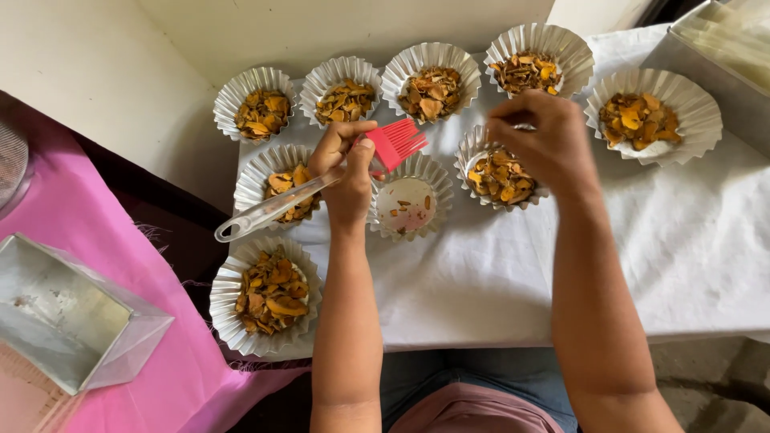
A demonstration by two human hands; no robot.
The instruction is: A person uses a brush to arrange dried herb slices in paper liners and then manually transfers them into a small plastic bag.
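The left hand (346, 172) is curled tight around the clear plastic handle of a pastry brush with red silicone bristles (395, 143), the bristles pointing toward two o'clock just above a nearly empty fluted foil cup (411, 206) near the middle of the white cloth (682, 256). The right hand (536, 144) hovers at three o'clock from the brush, fingers bunched together over a fluted foil cup filled with orange-yellow dried slices (499, 176), though whether it pinches anything I cannot tell. More filled foil cups (431, 84) ring them from nine through two o'clock, and a square metal tin (68, 321) sits on pink cloth (172, 369) at eight o'clock.
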